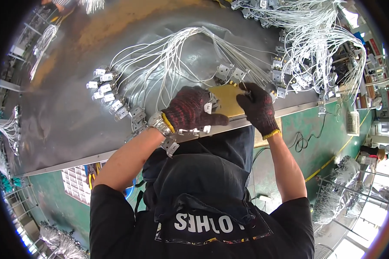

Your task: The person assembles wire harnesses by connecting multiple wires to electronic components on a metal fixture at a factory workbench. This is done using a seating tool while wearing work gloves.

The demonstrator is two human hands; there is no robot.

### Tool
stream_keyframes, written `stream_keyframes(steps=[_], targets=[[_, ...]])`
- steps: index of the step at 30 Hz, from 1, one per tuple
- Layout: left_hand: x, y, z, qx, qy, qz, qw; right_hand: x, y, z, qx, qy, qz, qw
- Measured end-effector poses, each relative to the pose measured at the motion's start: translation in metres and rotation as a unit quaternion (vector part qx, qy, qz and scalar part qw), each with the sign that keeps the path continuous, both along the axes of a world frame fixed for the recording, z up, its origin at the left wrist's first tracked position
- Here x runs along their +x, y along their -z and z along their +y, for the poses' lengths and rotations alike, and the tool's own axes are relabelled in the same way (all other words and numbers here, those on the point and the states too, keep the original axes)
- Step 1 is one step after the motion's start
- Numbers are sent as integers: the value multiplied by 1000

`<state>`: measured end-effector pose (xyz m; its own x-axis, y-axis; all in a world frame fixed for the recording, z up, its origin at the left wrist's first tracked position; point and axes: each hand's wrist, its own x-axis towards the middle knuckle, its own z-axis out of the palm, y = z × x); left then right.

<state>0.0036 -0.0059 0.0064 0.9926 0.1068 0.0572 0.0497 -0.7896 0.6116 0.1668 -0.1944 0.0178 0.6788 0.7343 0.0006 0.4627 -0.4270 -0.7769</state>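
My left hand (190, 108), in a dark red-and-black knit glove with a yellow cuff, is curled at the table's front edge. A small metal bracket (208, 106) shows at its fingers, and its thumb points right. Opposite it, my right hand (259, 105), gloved alike, has its fingertips pinched together at a yellowish plate (227, 99); what they hold is too small to make out. Just beyond the plate lie metal brackets (230, 72) with white wires. A bundle of white wires (177, 47) arches across the table, ending in several metal brackets (106, 88) on the left.
The grey metal tabletop (56, 121) has a raised front edge. A large heap of white wires (320, 39) with brackets fills its right end. More brackets (138, 116) sit beside my left wrist. Below are a green floor (307, 129), a black cable (302, 140) and a white crate (75, 183).
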Motion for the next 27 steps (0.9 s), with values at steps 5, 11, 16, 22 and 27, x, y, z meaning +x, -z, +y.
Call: stream_keyframes(steps=[5,11,16,22,27], targets=[[-6,-13,10,11,13,187,982,24,28,25,-11,28,-30,999],[-5,-12,12,56,30,151,986,55,46,40,65,13,-189,980],[-4,-5,12,-9,43,112,993,64,23,39,9,15,67,998],[4,-28,13,-188,-36,160,968,39,-11,33,67,-17,233,970],[3,-19,19,-79,-86,186,976,12,-26,24,57,-22,277,959]])
